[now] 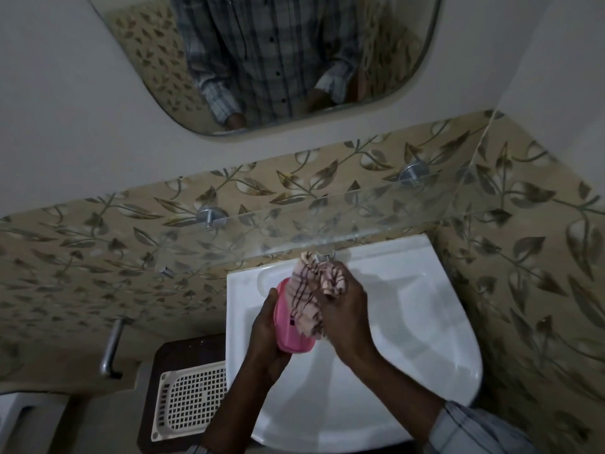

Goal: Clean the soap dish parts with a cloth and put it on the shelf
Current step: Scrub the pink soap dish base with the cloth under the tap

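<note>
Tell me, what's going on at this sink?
A person stands at the white sink, cleaning a pink soap dish part. The left hand holds it while the right hand grips a checked cloth pressed against it. It is over the basin, not yet on the glass shelf. A white grid tray lies left of the sink.

On my feed the dish (288,326) is plain pink. The cloth (306,298) is pale pink-cream, crossed by dark check lines. The sink (419,322) is white. The tiles (523,257) are beige, covered in a brown-olive leaf-and-vine pattern. The shelf (294,229) is clear glass on silver brackets (212,216). The wall (65,93) above is plain off-white. In the mirror (154,60) I see a shirt (271,60) in grey, blue and white checks with dark buttons; the sleeve (474,430) carries the same check. A white grid tray (190,401) lies on a dark brown bench (183,352).
</note>
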### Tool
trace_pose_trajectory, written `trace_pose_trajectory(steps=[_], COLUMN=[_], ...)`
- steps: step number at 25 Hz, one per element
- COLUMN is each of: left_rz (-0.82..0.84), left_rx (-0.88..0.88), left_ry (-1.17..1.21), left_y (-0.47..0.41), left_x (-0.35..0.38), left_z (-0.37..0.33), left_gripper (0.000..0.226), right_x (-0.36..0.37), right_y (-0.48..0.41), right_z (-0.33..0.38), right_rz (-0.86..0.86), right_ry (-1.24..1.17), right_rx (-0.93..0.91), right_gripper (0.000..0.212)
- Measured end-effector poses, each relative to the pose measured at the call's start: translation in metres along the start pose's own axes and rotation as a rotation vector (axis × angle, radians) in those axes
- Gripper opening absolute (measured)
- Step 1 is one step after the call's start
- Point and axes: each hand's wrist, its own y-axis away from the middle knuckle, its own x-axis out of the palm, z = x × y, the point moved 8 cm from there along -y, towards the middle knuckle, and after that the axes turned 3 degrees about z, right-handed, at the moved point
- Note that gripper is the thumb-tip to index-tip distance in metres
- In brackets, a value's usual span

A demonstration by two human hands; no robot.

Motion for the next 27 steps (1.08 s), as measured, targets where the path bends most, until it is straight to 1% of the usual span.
trace_pose_trajectory(steps=[1,2,4,5,6,7,8,10,11,12,13,14,16,19,24,26,27], left_rz=[0.002,0.003,-0.011,-0.019,-0.020,-0.010,0.002,0.049,0.065,0.069,0.065,0.060,0.043,-0.114,-0.292,-0.427,-0.499], left_rx=[0.000,-0.006,-0.059,-0.117,-0.163,-0.172,-0.146,-0.097,-0.086,-0.079,-0.077,-0.072,-0.025,0.192,0.507,0.592,0.618], left_ry=[-0.001,-0.003,0.025,0.054,0.089,0.134,0.187,0.248,0.264,0.274,0.286,0.282,0.223,-0.037,-0.477,-0.684,-0.787], left_y=[0.000,-0.001,-0.001,0.001,0.004,0.006,0.006,0.006,0.006,0.006,0.006,0.006,0.006,0.006,0.021,0.029,0.034], left_x=[0.003,0.006,0.008,0.007,0.006,0.005,0.001,0.002,0.003,0.007,0.011,0.014,0.018,0.000,0.007,0.011,0.013], left_z=[0.000,0.000,0.005,0.009,0.011,0.010,0.006,0.003,0.003,0.004,0.005,0.006,0.006,-0.003,-0.024,-0.029,-0.031], left_gripper=[0.050,0.048,0.053,0.061,0.070,0.074,0.075,0.074,0.074,0.075,0.075,0.074,0.072,0.058,0.048,0.043,0.044], right_x=[-0.007,-0.005,0.010,0.015,0.012,0.001,-0.016,-0.056,-0.065,-0.064,-0.054,-0.043,-0.029,-0.028,-0.033,-0.035,-0.036], right_y=[-0.009,-0.010,0.022,0.044,0.058,0.059,0.052,0.039,0.042,0.047,0.055,0.061,0.068,0.065,0.059,0.057,0.056], right_z=[0.004,0.010,0.022,0.019,0.015,0.009,-0.002,-0.040,-0.058,-0.072,-0.078,-0.078,-0.072,-0.064,-0.062,-0.063,-0.065], right_rz=[-0.023,0.040,0.233,0.330,0.423,0.455,0.391,0.078,-0.027,-0.068,-0.061,-0.037,0.002,-0.020,-0.058,-0.085,-0.102], right_ry=[0.101,0.234,0.444,0.460,0.403,0.293,0.176,-0.001,-0.063,-0.166,-0.287,-0.385,-0.494,-0.545,-0.388,-0.358,-0.337], right_rx=[-0.023,-0.119,-0.447,-0.575,-0.605,-0.507,-0.338,0.026,0.192,0.330,0.439,0.500,0.513,0.478,0.376,0.372,0.375], right_gripper=[0.033,0.035,0.035,0.037,0.040,0.042,0.042,0.036,0.031,0.027,0.025,0.026,0.027,0.030,0.032,0.033,0.033])
